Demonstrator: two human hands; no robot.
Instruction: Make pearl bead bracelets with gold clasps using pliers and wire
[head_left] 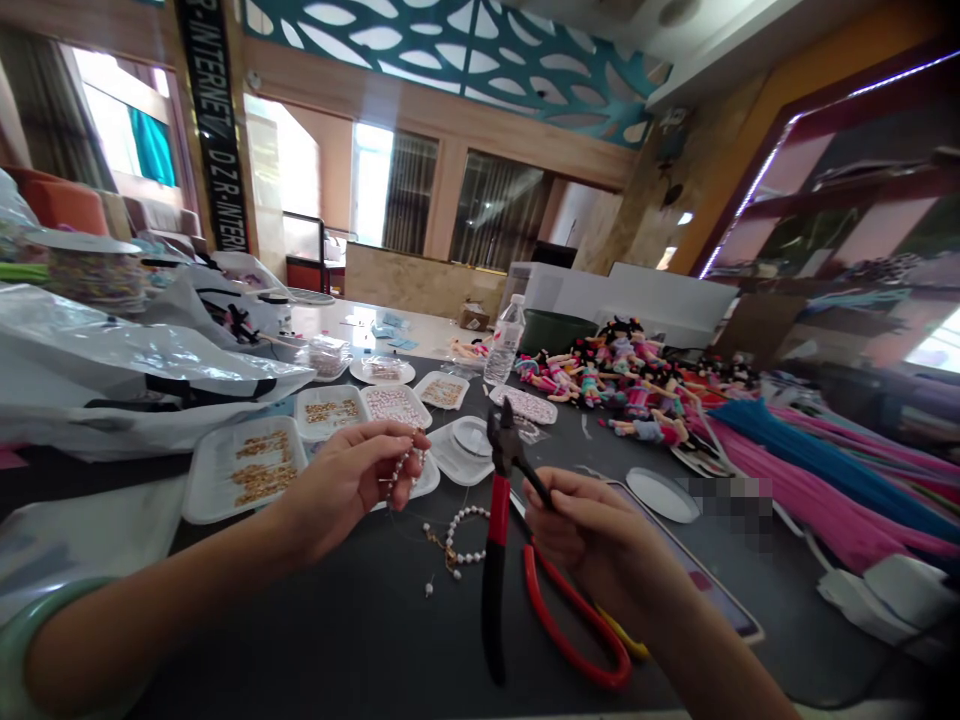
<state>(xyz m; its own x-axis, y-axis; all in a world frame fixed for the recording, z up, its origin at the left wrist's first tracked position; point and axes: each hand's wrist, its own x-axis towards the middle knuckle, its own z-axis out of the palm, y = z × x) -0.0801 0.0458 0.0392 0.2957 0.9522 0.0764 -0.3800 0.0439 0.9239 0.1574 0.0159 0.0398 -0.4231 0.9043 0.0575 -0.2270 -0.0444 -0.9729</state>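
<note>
My left hand (341,485) pinches a strand of small pearl-like beads (406,466) between thumb and fingers, above the dark tabletop. In my right hand (596,525) is a pair of pliers (498,510) with black jaws and red-and-black handles. The fingers grip one handle while the other hangs down. A white beaded bracelet (469,512) with gold parts lies on the table between my hands, and a loose bead charm (429,588) is near it. Below the right hand lie red-handled scissors (574,632).
White trays (196,500) of gold pieces and beads stand beyond my left hand. A water bottle (505,342) stands behind them. Several small dolls (630,375) are heaped at the right, near pink and blue mesh bundles (840,480). A tablet-like device (724,590) lies beneath my right forearm.
</note>
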